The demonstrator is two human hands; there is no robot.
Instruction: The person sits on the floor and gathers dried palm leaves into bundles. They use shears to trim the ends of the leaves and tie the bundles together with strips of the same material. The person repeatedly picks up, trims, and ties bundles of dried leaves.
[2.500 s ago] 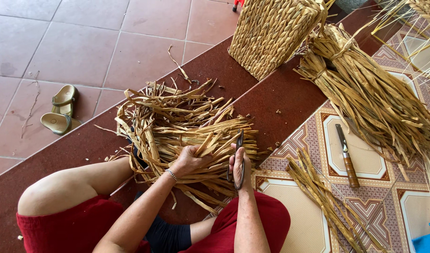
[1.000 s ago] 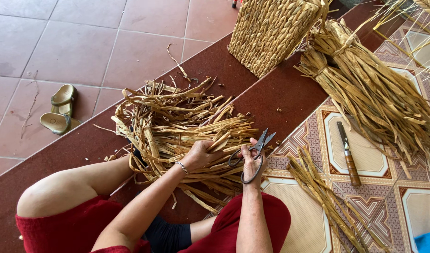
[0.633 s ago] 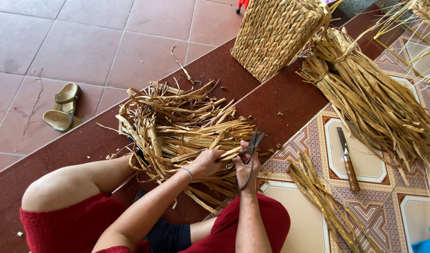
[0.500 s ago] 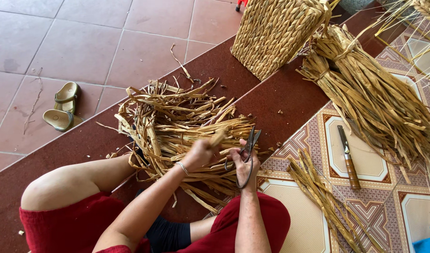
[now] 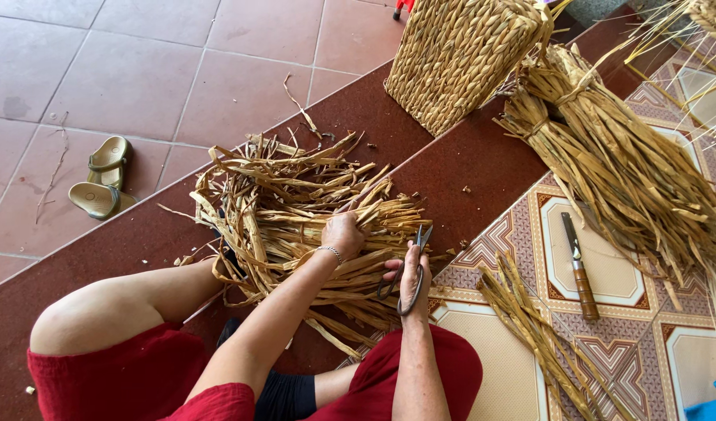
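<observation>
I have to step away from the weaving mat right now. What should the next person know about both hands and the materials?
Left hand: pressed on the pile of dried flat straw strips, gripping some.
Right hand: holds the scissors, blades slightly apart at the pile's right edge.
Nearby: knife on the patterned tiles, small bundle of strips beside it, tied straw sheaf, woven basket.
Done: cannot tell how much is trimmed.
Left: the pile looks ragged, likely more cutting.

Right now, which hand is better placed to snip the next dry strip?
Probably the right hand: it already holds the scissors, blades slightly apart beside the strips. The left hand rests on the pile, pressing the strips down.
</observation>
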